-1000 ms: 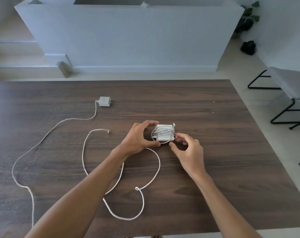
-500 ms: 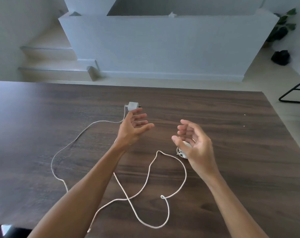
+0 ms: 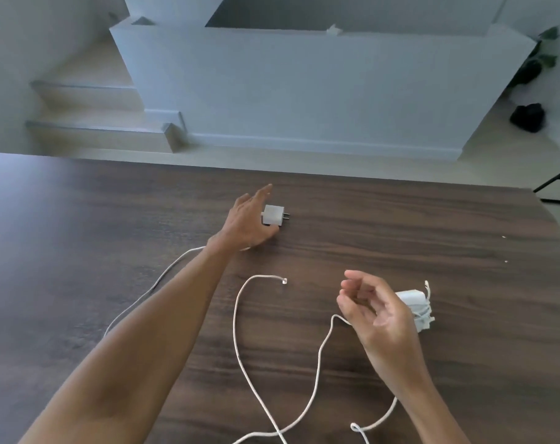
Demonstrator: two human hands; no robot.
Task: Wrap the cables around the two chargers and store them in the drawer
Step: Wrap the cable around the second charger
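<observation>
A small white charger lies on the dark wooden table, prongs pointing right. My left hand reaches over its left side with fingers straight and the thumb just below it; no grip shows. Its white cable runs left from under that hand. A second charger with cable wound round it lies to the right. In front of it hovers my right hand, fingers loosely curled and holding nothing. A loose stretch of white cable loops across the near table, and its free plug end lies between my hands.
The table's far edge runs across the middle of the view. Beyond it are a white partition wall and steps at the left. A black chair leg stands at the right, and a dark object lies on the floor.
Both hands let go of the wound charger, which now lies on the table. My left hand moved forward to the small charger. The view shifted left.
</observation>
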